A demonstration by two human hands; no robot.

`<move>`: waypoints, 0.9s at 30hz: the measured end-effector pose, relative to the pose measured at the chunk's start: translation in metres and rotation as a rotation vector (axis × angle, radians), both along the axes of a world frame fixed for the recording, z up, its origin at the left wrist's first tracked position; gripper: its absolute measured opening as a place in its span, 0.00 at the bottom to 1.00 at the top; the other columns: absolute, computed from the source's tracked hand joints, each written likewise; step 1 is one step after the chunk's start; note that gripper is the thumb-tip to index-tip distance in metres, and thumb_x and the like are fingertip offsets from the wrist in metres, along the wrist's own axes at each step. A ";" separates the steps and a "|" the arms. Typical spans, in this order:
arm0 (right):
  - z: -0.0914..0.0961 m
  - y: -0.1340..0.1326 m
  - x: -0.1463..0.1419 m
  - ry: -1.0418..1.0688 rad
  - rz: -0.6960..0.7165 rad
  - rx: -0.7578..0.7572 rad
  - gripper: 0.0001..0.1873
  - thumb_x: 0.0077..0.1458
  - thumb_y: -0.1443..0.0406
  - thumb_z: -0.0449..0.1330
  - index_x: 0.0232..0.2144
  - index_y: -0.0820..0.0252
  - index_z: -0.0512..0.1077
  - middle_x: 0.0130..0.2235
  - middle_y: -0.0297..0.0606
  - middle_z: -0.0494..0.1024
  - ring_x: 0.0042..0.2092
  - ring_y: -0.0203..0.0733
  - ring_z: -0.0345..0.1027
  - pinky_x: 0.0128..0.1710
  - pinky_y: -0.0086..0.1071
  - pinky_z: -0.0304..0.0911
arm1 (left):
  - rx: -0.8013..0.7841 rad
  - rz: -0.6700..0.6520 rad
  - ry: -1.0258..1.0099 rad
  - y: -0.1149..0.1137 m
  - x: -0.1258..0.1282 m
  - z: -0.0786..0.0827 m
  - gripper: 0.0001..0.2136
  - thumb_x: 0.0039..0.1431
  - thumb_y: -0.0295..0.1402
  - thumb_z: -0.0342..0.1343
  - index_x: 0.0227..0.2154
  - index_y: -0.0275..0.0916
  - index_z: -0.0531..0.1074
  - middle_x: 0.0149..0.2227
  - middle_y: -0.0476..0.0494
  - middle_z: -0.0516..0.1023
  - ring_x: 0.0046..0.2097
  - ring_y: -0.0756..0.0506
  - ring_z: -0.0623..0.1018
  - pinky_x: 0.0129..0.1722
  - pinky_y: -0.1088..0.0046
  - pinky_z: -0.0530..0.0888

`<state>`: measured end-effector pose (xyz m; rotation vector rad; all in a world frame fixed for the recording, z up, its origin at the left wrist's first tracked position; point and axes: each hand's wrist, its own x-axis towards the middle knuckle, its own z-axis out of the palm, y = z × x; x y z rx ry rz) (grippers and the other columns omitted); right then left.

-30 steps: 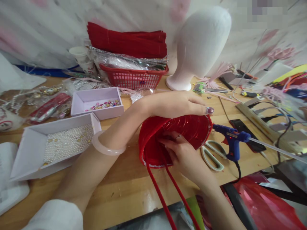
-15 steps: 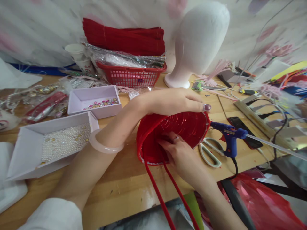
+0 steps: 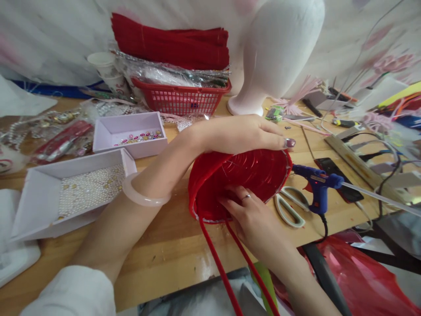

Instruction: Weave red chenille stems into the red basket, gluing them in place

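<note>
A red, bowl-shaped shell (image 3: 263, 169) of fuzzy red strips lies tipped on the table, its hollow facing me. Glossy streaks line its inside, and a whitish edge runs round the rim. Across its upper side my left hand (image 3: 243, 134) is wrapped, fingers bent over the far edge. My right hand (image 3: 248, 206) reaches into the hollow with fingers close together near the inner wall; whatever lies at the fingertips is hidden. Two long red fuzzy strips (image 3: 217, 259) hang from the front rim past the table edge. Right of the shell are a blue glue gun (image 3: 317, 184) and white-handled scissors (image 3: 289, 210).
Left stand a white box of pearl beads (image 3: 92, 188) and a smaller box of gems (image 3: 138, 137). Behind are a red basket (image 3: 184, 98) with bundled red strips and a white mannequin head (image 3: 279, 48). A phone (image 3: 338, 180) and a power strip (image 3: 362, 162) lie right.
The view has shifted slightly, so the background sits a little higher. Both hands keep nearly the same places on and in the red shell; the right fingers have moved slightly.
</note>
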<state>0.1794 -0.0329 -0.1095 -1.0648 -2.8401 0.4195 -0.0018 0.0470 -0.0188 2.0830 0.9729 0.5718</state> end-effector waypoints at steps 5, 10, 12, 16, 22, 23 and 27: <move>-0.001 -0.005 0.005 0.039 -0.006 0.028 0.23 0.57 0.78 0.48 0.48 0.63 0.76 0.52 0.54 0.72 0.53 0.54 0.67 0.49 0.50 0.69 | 0.010 0.044 0.046 -0.003 0.001 0.003 0.19 0.64 0.42 0.43 0.44 0.44 0.78 0.45 0.60 0.80 0.52 0.47 0.74 0.54 0.75 0.65; -0.003 -0.005 0.006 0.041 -0.009 0.018 0.23 0.58 0.78 0.48 0.49 0.64 0.75 0.53 0.54 0.72 0.51 0.54 0.68 0.49 0.49 0.69 | 0.015 0.052 0.065 -0.008 0.002 0.006 0.19 0.65 0.41 0.44 0.44 0.38 0.78 0.46 0.54 0.80 0.50 0.47 0.75 0.51 0.78 0.66; -0.003 -0.006 0.006 0.030 -0.014 0.009 0.23 0.58 0.78 0.49 0.50 0.63 0.75 0.53 0.53 0.72 0.51 0.53 0.69 0.49 0.49 0.69 | 0.030 0.033 0.045 -0.009 0.002 0.006 0.20 0.66 0.41 0.43 0.45 0.37 0.78 0.47 0.52 0.80 0.50 0.46 0.75 0.51 0.79 0.67; 0.002 -0.009 0.008 0.022 -0.003 0.008 0.22 0.59 0.78 0.49 0.50 0.64 0.75 0.53 0.54 0.72 0.52 0.54 0.68 0.49 0.50 0.69 | 0.030 0.048 0.059 -0.010 0.002 0.007 0.19 0.66 0.41 0.44 0.45 0.41 0.78 0.49 0.53 0.79 0.52 0.45 0.75 0.55 0.74 0.67; 0.005 -0.013 0.012 0.023 0.000 -0.011 0.21 0.60 0.77 0.49 0.50 0.63 0.75 0.53 0.52 0.71 0.52 0.53 0.68 0.49 0.48 0.70 | -0.014 0.079 0.116 -0.009 0.005 0.012 0.20 0.64 0.38 0.43 0.45 0.37 0.78 0.44 0.56 0.81 0.52 0.40 0.76 0.56 0.64 0.68; 0.005 -0.013 0.012 0.031 0.001 -0.015 0.21 0.60 0.77 0.49 0.49 0.63 0.75 0.53 0.51 0.71 0.51 0.52 0.68 0.49 0.48 0.70 | -0.011 0.086 0.113 -0.009 0.006 0.011 0.19 0.64 0.38 0.44 0.45 0.36 0.78 0.43 0.56 0.81 0.52 0.40 0.77 0.56 0.63 0.68; 0.004 -0.012 0.014 0.121 0.002 -0.053 0.21 0.60 0.77 0.48 0.49 0.65 0.74 0.53 0.50 0.71 0.52 0.50 0.68 0.50 0.47 0.69 | -0.042 0.139 -0.045 -0.007 0.009 0.009 0.15 0.60 0.33 0.49 0.39 0.33 0.80 0.33 0.60 0.80 0.50 0.41 0.78 0.54 0.62 0.69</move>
